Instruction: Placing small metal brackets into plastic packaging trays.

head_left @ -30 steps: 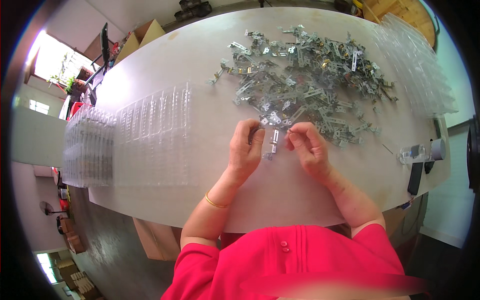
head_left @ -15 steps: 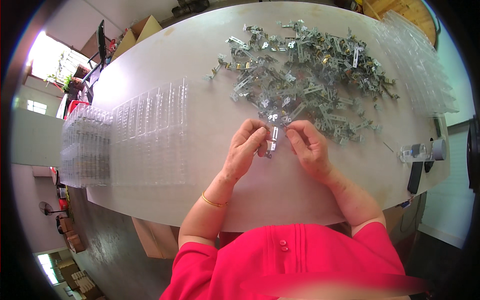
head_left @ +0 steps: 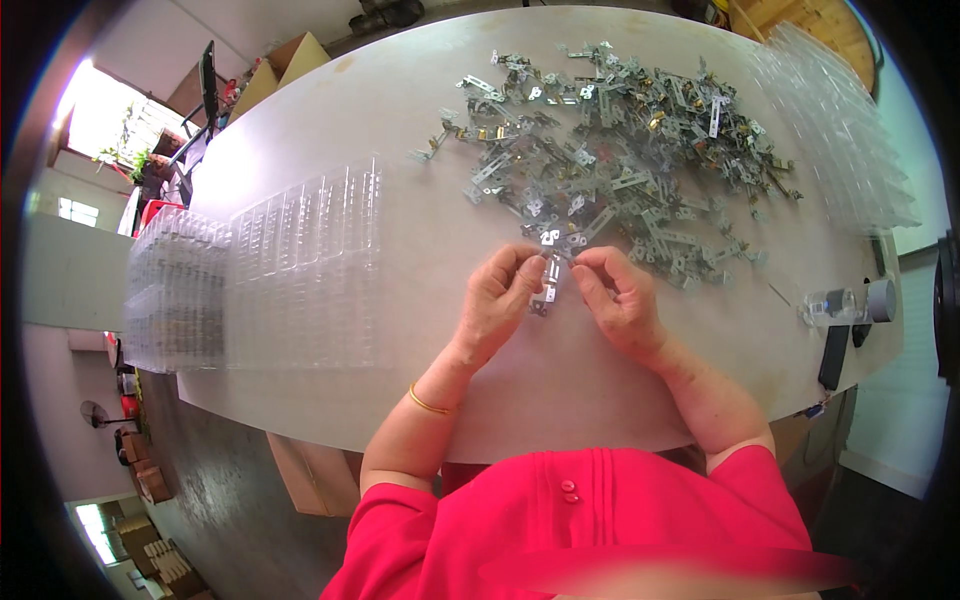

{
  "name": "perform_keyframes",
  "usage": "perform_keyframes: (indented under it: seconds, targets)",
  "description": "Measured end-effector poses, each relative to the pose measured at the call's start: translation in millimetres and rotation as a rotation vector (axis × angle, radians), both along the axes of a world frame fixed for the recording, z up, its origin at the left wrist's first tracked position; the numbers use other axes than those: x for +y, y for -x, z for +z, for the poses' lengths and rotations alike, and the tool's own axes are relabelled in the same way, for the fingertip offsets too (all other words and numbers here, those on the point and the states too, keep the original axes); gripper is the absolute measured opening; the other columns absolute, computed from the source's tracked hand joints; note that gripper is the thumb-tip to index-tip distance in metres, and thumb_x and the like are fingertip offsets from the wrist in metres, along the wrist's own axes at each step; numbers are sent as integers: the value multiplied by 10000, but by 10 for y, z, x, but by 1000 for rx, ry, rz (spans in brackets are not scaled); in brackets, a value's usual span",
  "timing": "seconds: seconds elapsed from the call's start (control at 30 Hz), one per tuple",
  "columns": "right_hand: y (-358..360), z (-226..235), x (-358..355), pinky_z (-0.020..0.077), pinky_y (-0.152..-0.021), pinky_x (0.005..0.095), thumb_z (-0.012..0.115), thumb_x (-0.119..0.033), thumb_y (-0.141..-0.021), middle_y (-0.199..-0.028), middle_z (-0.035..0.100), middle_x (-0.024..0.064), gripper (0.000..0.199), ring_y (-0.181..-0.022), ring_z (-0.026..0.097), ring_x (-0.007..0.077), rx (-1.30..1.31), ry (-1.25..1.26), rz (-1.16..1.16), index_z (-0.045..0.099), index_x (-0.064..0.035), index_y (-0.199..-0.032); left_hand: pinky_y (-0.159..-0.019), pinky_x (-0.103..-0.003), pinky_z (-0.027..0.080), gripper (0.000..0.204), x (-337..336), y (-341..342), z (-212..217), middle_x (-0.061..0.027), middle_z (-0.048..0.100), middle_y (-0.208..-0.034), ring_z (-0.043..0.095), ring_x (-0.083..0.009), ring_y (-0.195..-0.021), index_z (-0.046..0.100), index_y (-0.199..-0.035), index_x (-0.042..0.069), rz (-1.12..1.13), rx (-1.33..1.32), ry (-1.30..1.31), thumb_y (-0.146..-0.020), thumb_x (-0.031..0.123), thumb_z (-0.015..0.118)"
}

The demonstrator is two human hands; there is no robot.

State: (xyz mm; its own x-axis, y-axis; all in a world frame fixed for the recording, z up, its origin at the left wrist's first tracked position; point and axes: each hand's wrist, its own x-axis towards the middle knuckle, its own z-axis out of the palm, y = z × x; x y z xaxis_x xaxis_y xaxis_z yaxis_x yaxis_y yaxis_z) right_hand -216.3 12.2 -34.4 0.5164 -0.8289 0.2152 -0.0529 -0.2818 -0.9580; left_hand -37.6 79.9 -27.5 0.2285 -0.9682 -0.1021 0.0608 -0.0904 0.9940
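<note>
In front of me, at the near edge of a heap of metal brackets (head_left: 630, 180), both my hands are raised close together. My left hand (head_left: 498, 300) pinches a narrow silvery metal bracket (head_left: 552, 272) between thumb and fingertips; its slotted strip hangs down beside the thumb. My right hand (head_left: 622, 300) is closed in a pinch just right of the bracket's upper part. What its fingertips grip is too small to make out. The heap mixes slotted silver strips with some brass-coloured pieces.
A clear plastic tray (head_left: 305, 270) lies at the left, beside a tall stack of filled trays (head_left: 175, 290). More clear trays (head_left: 835, 130) lean together at the far right. A clear bottle (head_left: 835, 306) with a grey cap lies near a dark phone-like object (head_left: 832, 357).
Both hands keep their pinches near the bracket, with only slight finger shifts. The whole view has moved a little; the heap and trays look the same.
</note>
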Motion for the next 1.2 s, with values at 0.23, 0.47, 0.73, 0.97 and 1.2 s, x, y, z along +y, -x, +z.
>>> perform_keyframes:
  seconds: [0.23,0.47,0.73,0.97,1.2]
  targets:
    - [-27,-102,38,452,-624,220,627,-66,-949,-791,600,5,144,-677,534,49,-86,-48,-48,565,-43,-1076,-604,-225,445,116,24,89,-91,1,572,-751,485,-43,-695,632,-1036,-5,77,-432,224,-949,71,637]
    - [0,-81,108,437,-586,231,616,-46,-948,-760,579,-1,110,-638,523,67,-25,63,13,594,-41,-1056,-574,-335,499,170,69,139,-188,-141,638,-784,637,-242,-636,622,-1047,13,78,-655,467,-896,75,672]
    - [-6,89,64,429,-607,265,650,5,-904,-894,547,71,91,-744,518,142,62,445,-70,612,-18,-984,-574,-418,506,184,57,127,-129,-148,635,-824,638,-355,-691,600,-1035,32,25,-829,546,-891,132,657]
    - [-2,48,-34,433,-681,267,600,-23,-948,-904,531,73,35,-798,511,162,-39,577,-149,574,-23,-971,-531,-345,484,173,16,164,-184,-104,629,-759,625,-244,-610,609,-1040,15,28,-799,630,-898,92,672]
    - [33,-37,71,336,-517,202,523,-95,-1021,-739,460,-50,44,-608,405,31,-117,113,-122,565,-87,-1011,-580,-225,444,188,40,109,-183,12,591,-752,517,-61,-648,621,-1090,-11,11,-119,248,-976,139,620]
